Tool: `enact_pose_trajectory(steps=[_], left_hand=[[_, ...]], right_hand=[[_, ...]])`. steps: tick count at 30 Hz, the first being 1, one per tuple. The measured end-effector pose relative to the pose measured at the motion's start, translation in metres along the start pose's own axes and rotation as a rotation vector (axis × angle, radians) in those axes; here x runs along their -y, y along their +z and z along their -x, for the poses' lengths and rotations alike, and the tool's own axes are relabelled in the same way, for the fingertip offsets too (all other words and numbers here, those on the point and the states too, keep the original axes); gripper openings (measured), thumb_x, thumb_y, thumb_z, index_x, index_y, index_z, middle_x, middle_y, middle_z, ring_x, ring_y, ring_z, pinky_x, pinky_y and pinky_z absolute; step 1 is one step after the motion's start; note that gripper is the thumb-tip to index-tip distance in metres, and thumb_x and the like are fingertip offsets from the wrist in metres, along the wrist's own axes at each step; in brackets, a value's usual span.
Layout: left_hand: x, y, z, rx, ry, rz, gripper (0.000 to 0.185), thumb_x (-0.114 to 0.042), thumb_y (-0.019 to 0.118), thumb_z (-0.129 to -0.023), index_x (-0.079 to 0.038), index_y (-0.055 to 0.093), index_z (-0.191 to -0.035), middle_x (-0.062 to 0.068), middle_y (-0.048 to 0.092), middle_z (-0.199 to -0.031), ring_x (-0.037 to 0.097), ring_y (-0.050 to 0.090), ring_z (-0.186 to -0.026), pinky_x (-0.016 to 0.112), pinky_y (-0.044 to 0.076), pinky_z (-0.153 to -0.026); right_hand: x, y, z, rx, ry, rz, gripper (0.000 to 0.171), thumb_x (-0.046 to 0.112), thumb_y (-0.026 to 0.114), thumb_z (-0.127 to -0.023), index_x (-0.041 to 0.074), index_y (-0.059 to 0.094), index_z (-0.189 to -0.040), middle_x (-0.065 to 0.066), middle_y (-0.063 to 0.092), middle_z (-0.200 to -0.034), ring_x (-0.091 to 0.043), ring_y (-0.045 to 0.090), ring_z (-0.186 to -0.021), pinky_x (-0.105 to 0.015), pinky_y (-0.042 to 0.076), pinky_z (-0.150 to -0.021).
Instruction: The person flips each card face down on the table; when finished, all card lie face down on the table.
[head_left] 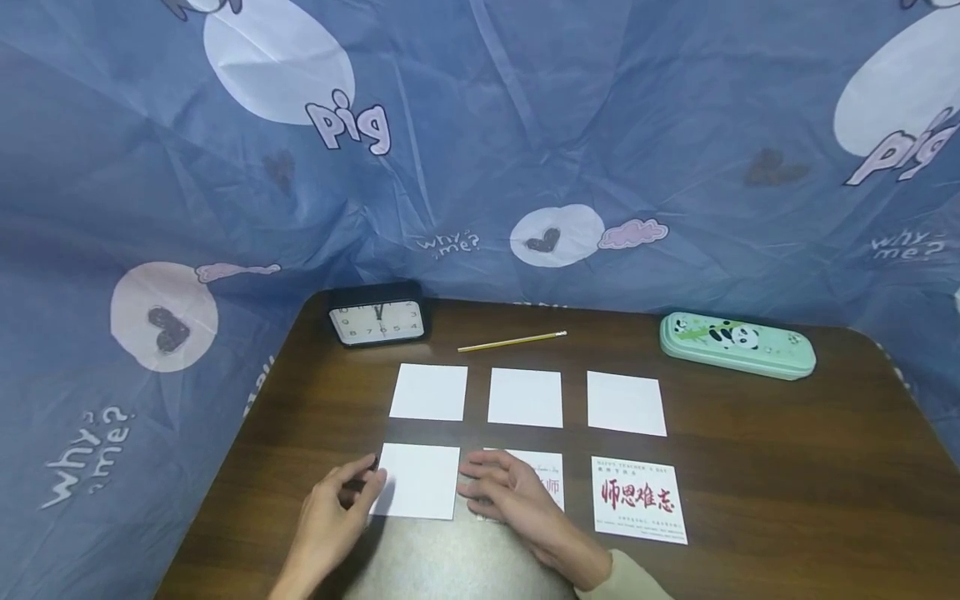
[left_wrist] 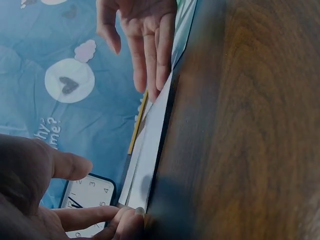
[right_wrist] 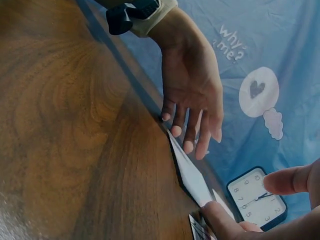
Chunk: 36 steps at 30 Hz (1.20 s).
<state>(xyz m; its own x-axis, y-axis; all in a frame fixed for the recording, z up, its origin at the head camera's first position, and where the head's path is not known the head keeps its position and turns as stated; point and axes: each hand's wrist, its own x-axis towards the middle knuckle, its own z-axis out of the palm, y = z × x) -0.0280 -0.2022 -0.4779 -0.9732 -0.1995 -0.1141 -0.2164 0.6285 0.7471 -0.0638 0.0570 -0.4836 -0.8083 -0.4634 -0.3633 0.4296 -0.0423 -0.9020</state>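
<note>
Blank card [head_left: 420, 492] sits bottom left of the grid on the table [head_left: 787, 467]. Left hand [head_left: 341, 508] is at its left edge, fingers loosely curled and touching it, not really gripping. Right hand [head_left: 517, 496] lies relaxed and flat over the half-hidden middle card [head_left: 551, 483], next to the red-lettered card [head_left: 639, 498]. Three more blanks above, then pencil [head_left: 512, 341], clock [head_left: 378, 321] and pencil case [head_left: 737, 343] at the back.

- Head view: dim, even light from above; a pale sheen lies on the counter [head_left: 787, 467] near its front edge.
- The white cards [head_left: 525, 397] stand out bright and sharp; shadows are soft and short.
- Wide lens bends the backdrop [head_left: 525, 125] at the edges.
- Wrist views: darker, and each near hand [left_wrist: 30, 190] is blurred.
</note>
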Motion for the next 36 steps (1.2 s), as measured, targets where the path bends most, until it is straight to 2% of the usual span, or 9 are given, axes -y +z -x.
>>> enact_pose_trajectory(steps=[8, 13, 17, 24, 30, 36], left_hand=[[-0.006, -0.001, -0.002, 0.043, -0.043, 0.087, 0.044, -0.029, 0.071, -0.100, -0.010, 0.065, -0.139, 0.008, 0.074, -0.115, 0.005, 0.062, -0.080, 0.021, 0.055, -0.059], [-0.013, 0.004, -0.003, 0.062, -0.021, 0.167, 0.044, -0.025, 0.072, -0.100, -0.009, 0.064, -0.140, 0.012, 0.073, -0.116, 0.006, 0.064, -0.082, 0.024, 0.061, -0.058], [-0.022, 0.013, -0.003, 0.073, 0.029, 0.241, 0.040, -0.018, 0.073, -0.098, -0.007, 0.065, -0.136, 0.013, 0.073, -0.109, 0.009, 0.068, -0.076, 0.026, 0.061, -0.057], [-0.038, 0.032, 0.001, 0.112, 0.145, 0.296, 0.036, -0.014, 0.077, -0.094, -0.007, 0.070, -0.129, 0.007, 0.077, -0.102, 0.008, 0.073, -0.084, 0.021, 0.060, -0.073], [-0.049, 0.045, 0.005, 0.203, 0.149, 0.388, 0.041, -0.012, 0.077, -0.093, -0.006, 0.067, -0.133, 0.012, 0.077, -0.113, 0.013, 0.076, -0.091, 0.020, 0.062, -0.078], [-0.057, 0.055, 0.011, 0.297, 0.144, 0.403, 0.048, -0.016, 0.076, -0.095, -0.002, 0.061, -0.138, 0.020, 0.070, -0.131, 0.025, 0.076, -0.108, 0.018, 0.059, -0.089]], right_hand=[[0.004, -0.005, 0.004, -0.011, -0.005, 0.005, 0.058, 0.013, 0.058, -0.102, -0.009, 0.036, -0.151, -0.031, 0.055, -0.149, -0.037, 0.067, -0.129, -0.037, 0.059, -0.104], [0.007, -0.012, 0.008, 0.001, -0.014, 0.028, 0.058, 0.017, 0.058, -0.103, -0.006, 0.038, -0.152, -0.030, 0.058, -0.146, -0.037, 0.068, -0.126, -0.036, 0.059, -0.103], [0.010, -0.020, 0.014, -0.013, -0.035, 0.041, 0.057, 0.018, 0.059, -0.103, -0.005, 0.039, -0.152, -0.030, 0.059, -0.145, -0.036, 0.069, -0.126, -0.036, 0.058, -0.104], [0.014, -0.035, 0.029, -0.079, -0.049, 0.023, 0.059, 0.016, 0.063, -0.101, -0.006, 0.039, -0.151, -0.030, 0.059, -0.145, -0.033, 0.069, -0.126, -0.033, 0.058, -0.104], [0.014, -0.053, 0.046, -0.145, -0.036, 0.013, 0.057, 0.013, 0.060, -0.103, -0.005, 0.038, -0.152, -0.029, 0.057, -0.148, -0.033, 0.069, -0.126, -0.031, 0.058, -0.103], [0.013, -0.070, 0.063, -0.227, -0.017, 0.042, 0.051, 0.013, 0.055, -0.106, -0.002, 0.039, -0.152, -0.027, 0.058, -0.149, -0.030, 0.068, -0.128, -0.029, 0.058, -0.103]])
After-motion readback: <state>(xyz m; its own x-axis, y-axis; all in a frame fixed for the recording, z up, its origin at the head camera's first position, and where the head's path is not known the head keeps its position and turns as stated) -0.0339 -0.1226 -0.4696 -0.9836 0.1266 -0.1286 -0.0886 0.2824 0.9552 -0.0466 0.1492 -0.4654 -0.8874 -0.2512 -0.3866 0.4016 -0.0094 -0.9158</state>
